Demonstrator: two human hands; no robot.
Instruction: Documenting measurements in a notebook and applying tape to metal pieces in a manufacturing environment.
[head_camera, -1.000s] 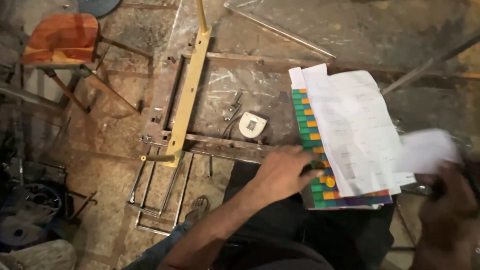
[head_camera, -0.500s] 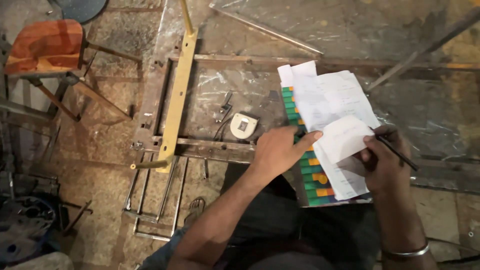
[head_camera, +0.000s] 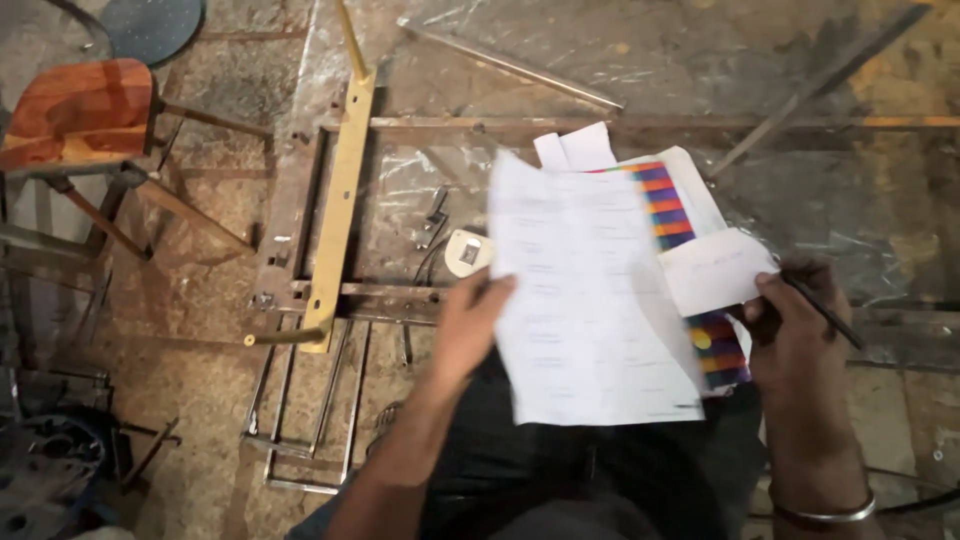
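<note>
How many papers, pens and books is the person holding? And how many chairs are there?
Big white paper sheet, in the left hand: 1
Small white paper slip, in the right hand: 1
Pen, also in the right hand: 1
Book with colourful striped cover, under the papers: 1
Orange wooden chair: 1
Total: 5

Left hand (head_camera: 468, 325) lifts a white sheet (head_camera: 590, 300) off the striped pad (head_camera: 690, 270); right hand (head_camera: 795, 325) pinches a pen (head_camera: 822, 310) and slip (head_camera: 715, 270).
</note>
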